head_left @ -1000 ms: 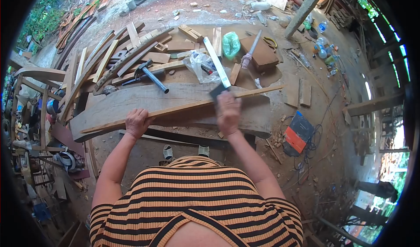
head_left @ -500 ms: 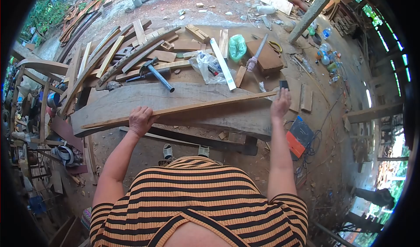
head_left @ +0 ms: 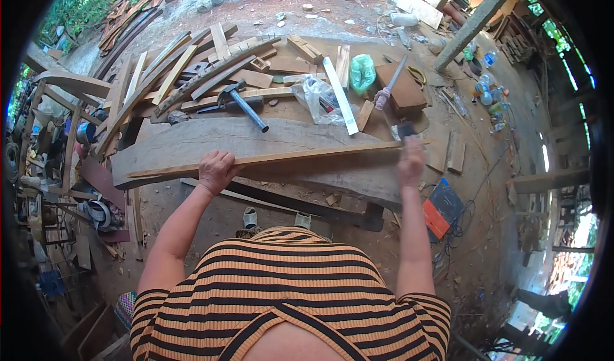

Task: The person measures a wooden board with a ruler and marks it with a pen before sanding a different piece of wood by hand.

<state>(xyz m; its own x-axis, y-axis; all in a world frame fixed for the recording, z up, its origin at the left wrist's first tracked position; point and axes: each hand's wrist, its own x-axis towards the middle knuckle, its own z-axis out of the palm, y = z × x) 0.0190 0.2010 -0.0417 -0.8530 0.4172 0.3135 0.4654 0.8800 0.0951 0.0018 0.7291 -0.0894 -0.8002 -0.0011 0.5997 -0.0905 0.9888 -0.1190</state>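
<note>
A long, thin wooden strip [head_left: 307, 155] lies slantwise across a broad, weathered plank [head_left: 256, 134]. My left hand [head_left: 219, 169] is closed around the strip, left of its middle. Near the strip's right end, my right hand [head_left: 411, 161], smeared by motion, grips a small dark block [head_left: 406, 130] against the wood. Its fingers are partly blurred, and the block's underside is hidden. The strip's tip sticks out past this hand. Just beyond the plank lies a hammer [head_left: 249, 110] with a blue-grey handle.
Several wood offcuts [head_left: 169, 73] are heaped at the back left. Behind the plank are a clear plastic bag [head_left: 313, 95], a green bag [head_left: 362, 73], a file with a wrapped handle [head_left: 391, 82] and a brown block [head_left: 403, 92]. A black-and-orange sheet [head_left: 441, 207] lies at right, near a cable.
My right hand has slid leftward along the strip with the dark block, leaving the strip's end showing beyond it. My left hand keeps its hold. The whole view has shifted slightly.
</note>
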